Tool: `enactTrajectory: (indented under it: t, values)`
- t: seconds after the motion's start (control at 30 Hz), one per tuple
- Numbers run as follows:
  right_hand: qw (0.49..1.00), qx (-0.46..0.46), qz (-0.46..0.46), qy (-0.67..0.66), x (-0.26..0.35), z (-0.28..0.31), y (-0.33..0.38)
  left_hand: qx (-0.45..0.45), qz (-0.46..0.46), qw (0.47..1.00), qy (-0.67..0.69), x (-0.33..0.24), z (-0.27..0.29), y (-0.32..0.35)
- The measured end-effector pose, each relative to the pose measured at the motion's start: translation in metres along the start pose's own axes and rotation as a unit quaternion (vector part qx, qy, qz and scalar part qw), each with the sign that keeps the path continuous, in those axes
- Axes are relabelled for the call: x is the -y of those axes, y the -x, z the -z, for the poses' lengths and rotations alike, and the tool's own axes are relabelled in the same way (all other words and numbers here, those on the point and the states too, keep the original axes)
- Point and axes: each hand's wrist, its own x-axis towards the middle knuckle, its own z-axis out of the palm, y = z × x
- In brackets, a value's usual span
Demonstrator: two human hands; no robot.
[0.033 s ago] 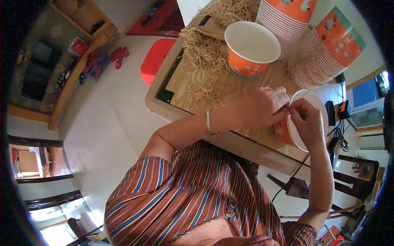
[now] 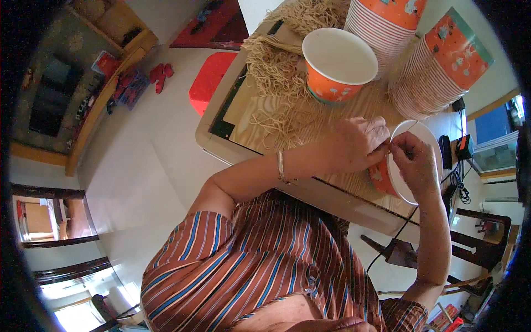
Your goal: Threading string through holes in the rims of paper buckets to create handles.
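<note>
1. I see the left hand (image 2: 357,145) and right hand (image 2: 415,160) both pinched closed on the tilted orange paper cup's (image 2: 406,166) rim, at the counter (image 2: 343,193) near edge.
2. No visible change; an upright cup (image 2: 337,63) stands farther off, beside the noodles (image 2: 282,83).

Counts on and around your table (image 2: 260,119)

You have two hands at work, left hand (image 2: 354,145) and right hand (image 2: 415,161), meeting over one cup (image 2: 406,166) at the table's near edge. One more loose cup (image 2: 338,63) stands mid-table, two cup stacks (image 2: 387,22) (image 2: 442,63) behind it, one noodle heap (image 2: 282,72) beside, one red stool (image 2: 210,80) past the table's left side.
</note>
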Motion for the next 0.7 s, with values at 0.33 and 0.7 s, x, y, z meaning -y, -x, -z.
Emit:
enactTrajectory:
  t: [0.33,0.7]
  values:
    - [0.947,0.078,-0.257,-0.175,0.018,0.015,-0.003,-0.048,0.007,0.996,0.074,0.0,-0.004,0.004]
    - [0.924,0.095,-0.263,-0.26,0.007,0.02,-0.001,0.168,0.31,0.785,0.51,0.015,0.006,-0.005]
